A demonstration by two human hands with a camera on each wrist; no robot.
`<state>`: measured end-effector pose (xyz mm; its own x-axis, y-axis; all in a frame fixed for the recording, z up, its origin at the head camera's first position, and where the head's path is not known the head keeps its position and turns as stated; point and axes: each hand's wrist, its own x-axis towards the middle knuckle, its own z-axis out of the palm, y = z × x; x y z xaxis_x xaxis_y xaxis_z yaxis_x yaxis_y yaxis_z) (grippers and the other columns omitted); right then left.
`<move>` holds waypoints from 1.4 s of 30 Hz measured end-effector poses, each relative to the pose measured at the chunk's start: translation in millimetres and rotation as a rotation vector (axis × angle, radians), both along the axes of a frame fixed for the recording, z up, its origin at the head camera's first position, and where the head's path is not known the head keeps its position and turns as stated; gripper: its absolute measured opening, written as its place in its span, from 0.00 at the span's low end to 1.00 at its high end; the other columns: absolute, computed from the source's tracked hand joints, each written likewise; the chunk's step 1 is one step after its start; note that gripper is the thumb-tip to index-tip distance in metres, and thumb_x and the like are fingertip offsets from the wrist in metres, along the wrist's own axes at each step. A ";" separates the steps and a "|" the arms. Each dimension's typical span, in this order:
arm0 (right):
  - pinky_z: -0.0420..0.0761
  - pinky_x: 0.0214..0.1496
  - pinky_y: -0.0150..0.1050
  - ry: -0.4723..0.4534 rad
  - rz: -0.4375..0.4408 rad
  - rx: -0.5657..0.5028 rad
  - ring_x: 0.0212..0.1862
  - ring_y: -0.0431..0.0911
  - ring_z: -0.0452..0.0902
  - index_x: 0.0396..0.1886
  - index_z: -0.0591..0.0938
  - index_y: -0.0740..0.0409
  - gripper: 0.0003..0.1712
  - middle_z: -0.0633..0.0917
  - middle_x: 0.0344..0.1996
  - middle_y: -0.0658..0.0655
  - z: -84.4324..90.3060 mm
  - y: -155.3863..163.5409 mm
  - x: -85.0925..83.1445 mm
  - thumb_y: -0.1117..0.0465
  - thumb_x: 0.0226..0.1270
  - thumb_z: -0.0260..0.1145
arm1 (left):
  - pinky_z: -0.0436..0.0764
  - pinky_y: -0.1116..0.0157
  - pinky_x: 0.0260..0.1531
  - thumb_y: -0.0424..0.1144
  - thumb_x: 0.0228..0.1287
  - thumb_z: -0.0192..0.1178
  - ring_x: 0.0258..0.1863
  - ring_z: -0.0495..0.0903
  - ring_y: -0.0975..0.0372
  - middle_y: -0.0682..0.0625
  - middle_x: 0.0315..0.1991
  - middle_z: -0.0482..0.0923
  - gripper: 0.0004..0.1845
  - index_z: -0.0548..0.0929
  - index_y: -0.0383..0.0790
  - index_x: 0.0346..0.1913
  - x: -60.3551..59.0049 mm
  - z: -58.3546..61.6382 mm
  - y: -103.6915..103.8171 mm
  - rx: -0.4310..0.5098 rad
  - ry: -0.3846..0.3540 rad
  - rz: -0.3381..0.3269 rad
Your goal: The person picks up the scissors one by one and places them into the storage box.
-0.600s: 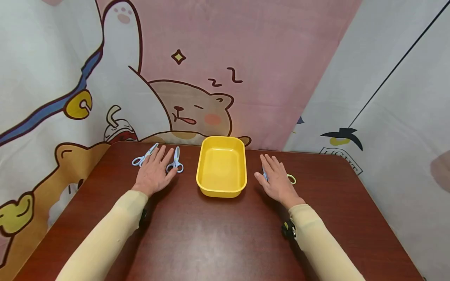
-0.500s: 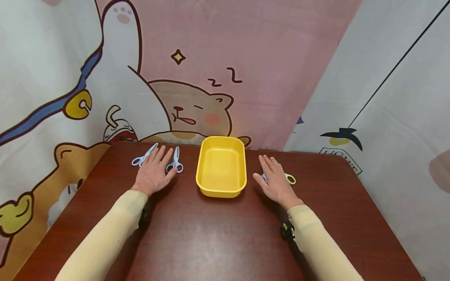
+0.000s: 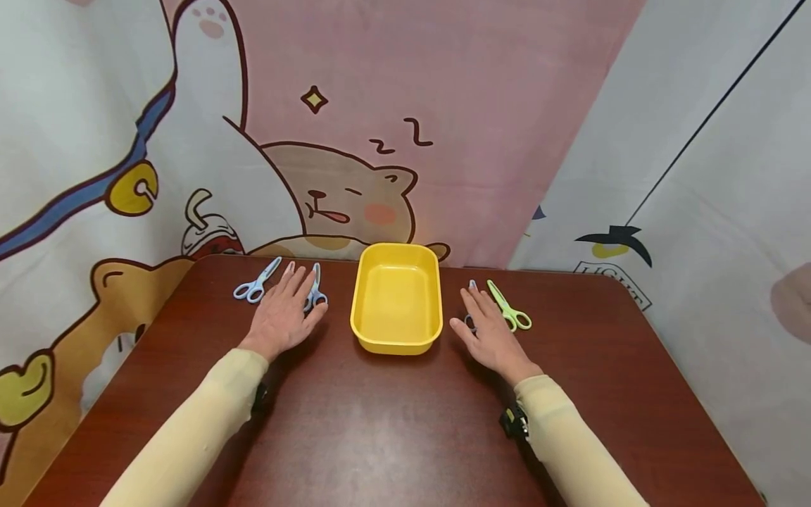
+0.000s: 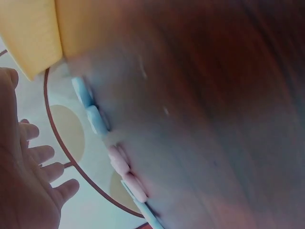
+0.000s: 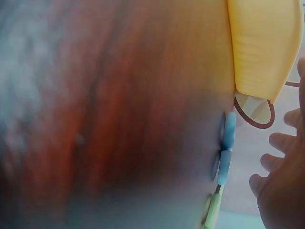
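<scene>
L hand (image 3: pixel 283 318) lies flat on the dark wood counter (image 3: pixel 380 422), palm down, fingers straight & spread; its grip holds nothing. Fingertips lie over a pair of blue scissors (image 3: pixel 315 290) just L of the yellow tray (image 3: pixel 395 341); only the blade tip & one handle loop show past the fingers. A 2nd pair of blue scissors (image 3: pixel 256 281) lies just beyond, to the L of that hand, near the counter's far edge, not touched.

R hand (image 3: pixel 489 332) also flat, palm down, fingers straight, grip spread, nothing pinched. Its fingers cover a 3rd blue pair (image 3: pixel 470 304) just R of the tray; a blade tip shows past the fingertips & a bit of handle loop by the thumb side. Green scissors (image 3: pixel 508 306) lie just beside that hand on its R, blades pointing away, apart from the fingers.

Tray sits between both hands, long side running away from the person, interior bare. Cream sleeves (image 3: pixel 209 415) cover both forearms. Wrist views blurred: L wrist view shows an open palm w/ fingers (image 4: pixel 45 157) extended; R wrist view shows fingertips (image 5: pixel 281 143) near the tray's (image 5: pixel 262 43) corner, blue & green scissors edge-on.

Cartoon cat cloth (image 3: pixel 342 197) hangs behind the counter.
</scene>
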<state>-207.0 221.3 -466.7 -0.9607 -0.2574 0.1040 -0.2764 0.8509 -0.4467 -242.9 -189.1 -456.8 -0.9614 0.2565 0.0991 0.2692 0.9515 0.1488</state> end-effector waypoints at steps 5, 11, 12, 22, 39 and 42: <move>0.50 0.80 0.63 0.001 -0.012 -0.003 0.83 0.60 0.40 0.84 0.54 0.58 0.45 0.53 0.82 0.64 -1.3 -0.4 1.6 0.37 0.81 0.52 | 0.58 0.38 0.74 0.62 0.78 0.46 0.81 0.49 0.41 0.36 0.82 0.51 0.42 0.55 0.39 0.82 6.5 2.5 6.9 0.028 0.003 -0.018; 0.52 0.79 0.64 -0.003 -0.020 -0.044 0.82 0.62 0.42 0.82 0.56 0.63 0.44 0.53 0.82 0.64 1.4 -0.2 3.4 0.40 0.81 0.54 | 0.57 0.40 0.75 0.63 0.77 0.46 0.79 0.54 0.40 0.35 0.81 0.52 0.42 0.56 0.39 0.82 14.7 8.6 15.7 0.056 0.004 -0.046; 0.53 0.79 0.64 0.000 -0.019 -0.054 0.82 0.63 0.43 0.82 0.57 0.64 0.43 0.53 0.82 0.65 2.0 0.1 3.6 0.41 0.81 0.54 | 0.58 0.40 0.75 0.63 0.77 0.46 0.79 0.55 0.40 0.35 0.81 0.53 0.42 0.56 0.38 0.82 16.2 9.9 17.4 0.060 0.002 -0.049; 0.58 0.77 0.65 -0.025 -0.087 -0.152 0.79 0.67 0.53 0.79 0.61 0.68 0.40 0.58 0.79 0.71 6.2 5.9 0.9 0.46 0.81 0.56 | 0.60 0.41 0.75 0.64 0.77 0.46 0.78 0.57 0.41 0.36 0.81 0.54 0.44 0.55 0.38 0.82 26.2 17.3 33.5 0.127 -0.058 -0.067; 0.65 0.75 0.61 -0.118 -0.190 -0.280 0.74 0.65 0.65 0.78 0.63 0.68 0.39 0.68 0.73 0.71 3.8 16.2 -3.2 0.48 0.80 0.60 | 0.63 0.41 0.73 0.63 0.74 0.52 0.78 0.58 0.42 0.35 0.80 0.56 0.46 0.54 0.36 0.82 42.7 17.0 54.7 0.213 -0.114 -0.086; 0.67 0.73 0.61 -0.131 -0.202 -0.301 0.72 0.65 0.67 0.78 0.63 0.67 0.39 0.70 0.73 0.71 3.2 15.5 -3.1 0.50 0.79 0.62 | 0.64 0.42 0.73 0.62 0.74 0.54 0.77 0.59 0.43 0.36 0.79 0.57 0.46 0.54 0.36 0.82 44.4 16.2 58.6 0.238 -0.119 -0.085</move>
<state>-210.1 236.9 -463.5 -0.9991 -0.0382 0.0187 -0.0403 0.7077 -0.7054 -198.5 -130.6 -440.6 -0.9460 0.3196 0.0541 0.3137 0.8609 0.4006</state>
